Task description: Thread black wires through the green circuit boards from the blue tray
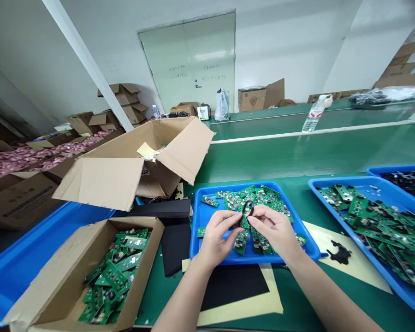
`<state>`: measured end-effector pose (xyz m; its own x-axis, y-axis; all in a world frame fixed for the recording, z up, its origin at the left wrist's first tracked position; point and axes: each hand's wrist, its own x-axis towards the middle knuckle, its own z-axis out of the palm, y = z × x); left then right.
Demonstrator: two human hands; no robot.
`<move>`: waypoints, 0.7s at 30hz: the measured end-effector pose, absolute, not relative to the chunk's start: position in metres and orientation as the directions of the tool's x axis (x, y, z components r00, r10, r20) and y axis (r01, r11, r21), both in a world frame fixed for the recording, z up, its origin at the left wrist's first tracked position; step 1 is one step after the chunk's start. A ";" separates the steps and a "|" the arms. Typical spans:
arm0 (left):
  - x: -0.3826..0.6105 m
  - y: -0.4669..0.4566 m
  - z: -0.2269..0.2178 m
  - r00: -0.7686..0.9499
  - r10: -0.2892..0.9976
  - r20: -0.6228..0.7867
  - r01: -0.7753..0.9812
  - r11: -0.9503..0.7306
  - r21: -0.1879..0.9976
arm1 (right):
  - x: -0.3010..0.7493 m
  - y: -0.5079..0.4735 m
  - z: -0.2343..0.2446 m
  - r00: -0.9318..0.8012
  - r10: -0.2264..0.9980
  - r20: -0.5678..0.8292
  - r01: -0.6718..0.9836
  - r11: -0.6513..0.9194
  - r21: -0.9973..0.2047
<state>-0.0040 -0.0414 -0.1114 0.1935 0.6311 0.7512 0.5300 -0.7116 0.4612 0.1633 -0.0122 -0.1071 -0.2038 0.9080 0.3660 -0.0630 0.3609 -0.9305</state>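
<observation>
Both my hands meet over the middle blue tray [204,216], which holds several green circuit boards. My left hand [217,237] pinches a small green circuit board [244,223] by its lower end. My right hand [275,227] has its fingers closed on a small black ring-shaped piece [248,208] at the top of that board. The two hands almost touch at the fingertips.
A cardboard box [72,272] of green boards sits at the lower left. A large open carton [124,161] lies behind it. Black sheets [233,283] on yellow backing paper lie near me. More blue trays [366,184] with boards stand right. A water bottle [314,114] stands on the green conveyor.
</observation>
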 end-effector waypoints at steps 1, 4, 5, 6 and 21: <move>-0.004 -0.041 -0.111 0.189 0.638 0.747 0.532 -0.706 0.468 | 0.163 -0.013 -0.107 -0.194 0.887 0.420 -0.012 0.426 -0.905; -0.004 -0.042 -0.112 0.164 0.666 0.728 0.534 -0.680 0.502 | 0.164 -0.014 -0.106 -0.201 0.806 0.556 0.109 0.583 -0.805; -0.004 -0.042 -0.112 0.156 0.674 0.722 0.532 -0.673 0.513 | 0.164 -0.014 -0.105 -0.210 0.783 0.586 0.128 0.616 -0.777; -0.004 -0.043 -0.113 0.148 0.682 0.716 0.529 -0.667 0.525 | 0.165 -0.014 -0.105 -0.218 0.762 0.609 0.138 0.642 -0.754; -0.013 -0.039 -0.113 0.086 0.626 0.775 0.581 -0.663 0.471 | 0.162 -0.006 -0.114 -0.260 0.870 0.419 0.192 0.471 -0.861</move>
<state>-0.0128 -0.0394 -0.1128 0.0865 0.6261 0.7749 0.5812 -0.6635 0.4712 0.1624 -0.0056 -0.1141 -0.2603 0.8701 0.4186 0.1916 0.4715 -0.8608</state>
